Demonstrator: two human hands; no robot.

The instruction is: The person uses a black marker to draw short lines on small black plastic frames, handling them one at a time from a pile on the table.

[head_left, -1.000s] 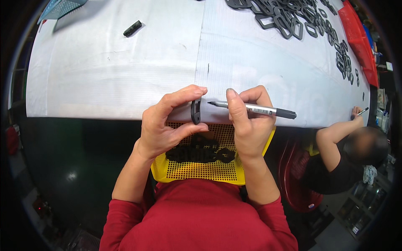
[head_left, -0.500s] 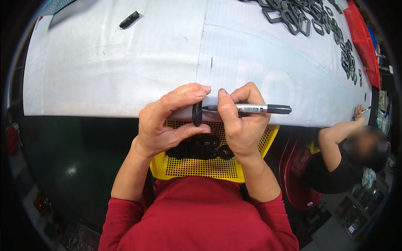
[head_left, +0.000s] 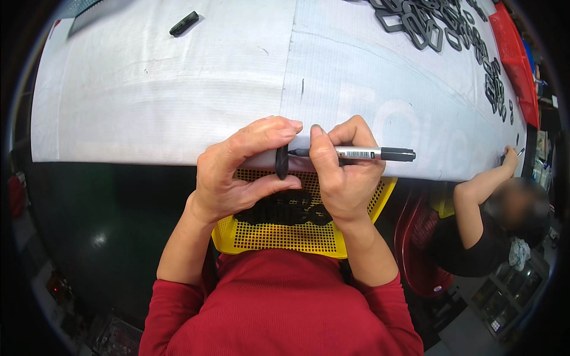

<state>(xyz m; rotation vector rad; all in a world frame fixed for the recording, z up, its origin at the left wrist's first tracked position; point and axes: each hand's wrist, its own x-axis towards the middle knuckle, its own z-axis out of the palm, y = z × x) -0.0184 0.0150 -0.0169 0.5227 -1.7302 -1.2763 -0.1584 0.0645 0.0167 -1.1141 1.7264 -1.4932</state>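
My left hand [head_left: 234, 169] grips a small black part [head_left: 282, 162] edge-on between the fingertips above and the thumb below. In my right hand [head_left: 346, 166] is a marker pen [head_left: 362, 153] with a silver barrel and black ends. Its dark tip touches, or nearly touches, the right side of the black part. Both hands are over the near edge of the white-covered table [head_left: 178, 113]. Below them a yellow perforated basket [head_left: 279, 240] sits against my lap, with several black pieces [head_left: 285, 210] inside, partly hidden by my hands.
A black pen cap or similar short piece [head_left: 184, 24] lies at the far left. Many black ring-shaped frames [head_left: 424, 26] are heaped at the far right, beside a red basket [head_left: 513, 59]. At right, a person in black [head_left: 469, 234] rests an arm on the table near a dark red chair [head_left: 415, 255].
The hands, black part and marker keep almost the same pose, with the view shifted slightly. The other person's hand at the right has moved a little.
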